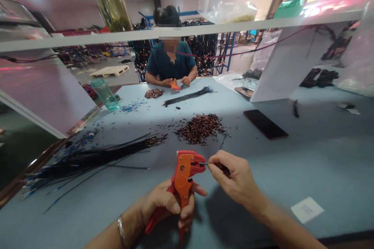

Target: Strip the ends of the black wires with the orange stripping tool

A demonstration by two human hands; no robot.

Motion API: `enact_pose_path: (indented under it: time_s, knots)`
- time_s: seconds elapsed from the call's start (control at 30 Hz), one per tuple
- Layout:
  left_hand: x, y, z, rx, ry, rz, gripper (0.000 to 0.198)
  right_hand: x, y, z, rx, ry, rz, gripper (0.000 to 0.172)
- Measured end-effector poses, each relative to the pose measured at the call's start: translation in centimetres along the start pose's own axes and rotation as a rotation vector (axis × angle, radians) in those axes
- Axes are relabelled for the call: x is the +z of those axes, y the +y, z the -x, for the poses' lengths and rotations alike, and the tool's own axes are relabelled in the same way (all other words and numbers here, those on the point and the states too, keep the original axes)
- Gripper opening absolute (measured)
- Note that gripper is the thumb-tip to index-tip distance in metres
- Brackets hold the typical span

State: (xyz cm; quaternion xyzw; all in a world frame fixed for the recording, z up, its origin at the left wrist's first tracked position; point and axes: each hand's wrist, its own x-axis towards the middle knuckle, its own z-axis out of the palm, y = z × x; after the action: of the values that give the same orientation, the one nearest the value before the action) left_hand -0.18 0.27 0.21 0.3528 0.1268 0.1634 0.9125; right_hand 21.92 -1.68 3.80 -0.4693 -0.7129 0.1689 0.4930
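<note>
My left hand grips the handles of an orange and red wire stripper, held upright near the table's front edge. My right hand pinches a thin black wire and holds its end at the stripper's jaws. Just beyond the tool lies a pile of stripped insulation bits and copper scraps. A long bundle of black wires lies to the left, its tips pointing toward the pile.
A black phone lies to the right, a white paper slip near the front right. A green bottle stands at the left. Across the blue table a person in a dark shirt works with another orange stripper and a wire bundle.
</note>
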Motion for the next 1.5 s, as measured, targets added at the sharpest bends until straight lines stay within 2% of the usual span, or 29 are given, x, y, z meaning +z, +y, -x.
enact_pose_path:
  time_s: [0.2,0.37,0.7,1.1,1.5]
  knots:
    - [0.3,0.0,0.0,0.029,0.024,-0.023,0.047,-0.1,0.0,0.1,0.063,-0.049,-0.059,0.021]
    - [0.2,-0.1,0.4,-0.011,0.051,-0.086,0.032,-0.2,-0.1,-0.2,0.135,-0.107,-0.102,0.018]
    - [0.8,0.3,0.4,-0.022,0.109,-0.036,0.043,-0.4,0.0,-0.3,0.218,-0.17,-0.185,0.016]
    - [0.8,0.4,0.3,-0.028,0.103,-0.041,0.043,-0.5,-0.3,-0.3,0.244,-0.21,-0.242,0.015]
    - [1.6,0.4,0.4,0.007,0.151,-0.095,0.039,-0.5,-0.4,-0.4,0.236,-0.224,-0.223,0.015]
